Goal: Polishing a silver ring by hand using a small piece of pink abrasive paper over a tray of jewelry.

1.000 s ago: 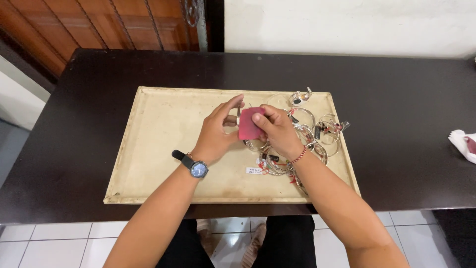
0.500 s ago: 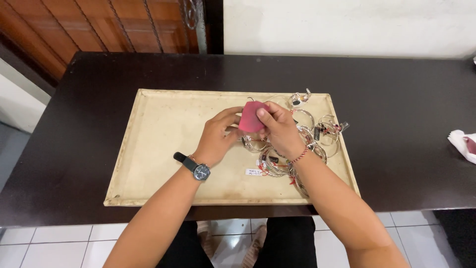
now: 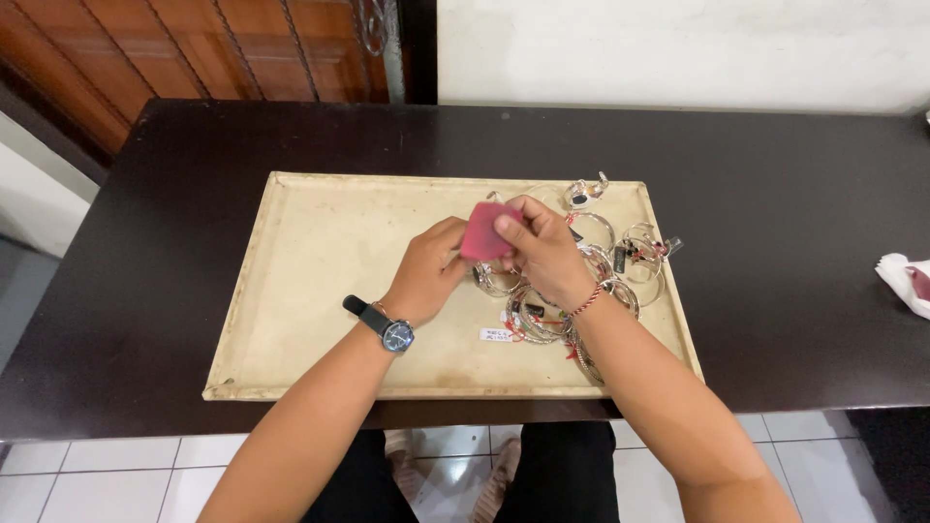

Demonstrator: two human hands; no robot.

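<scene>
Over a cream tray (image 3: 320, 252), my right hand (image 3: 542, 254) pinches a small pink cloth (image 3: 481, 232) between thumb and fingers. My left hand (image 3: 426, 271), with a dark wristwatch on its wrist, is closed right beside the cloth; what it grips sits under the cloth and is hidden. A heap of several silver bangles and rings (image 3: 601, 276) with small tags lies on the tray's right part, just below and to the right of both hands.
The tray rests on a dark wooden table (image 3: 174, 194). A white cloth with a pink patch (image 3: 906, 281) lies at the table's right edge. A wooden door and a white wall stand behind; tiled floor shows below the near edge.
Both hands stayed over the tray's middle right. The pink cloth rose a little and turned as my right hand rubbed it against what the left hand holds.
</scene>
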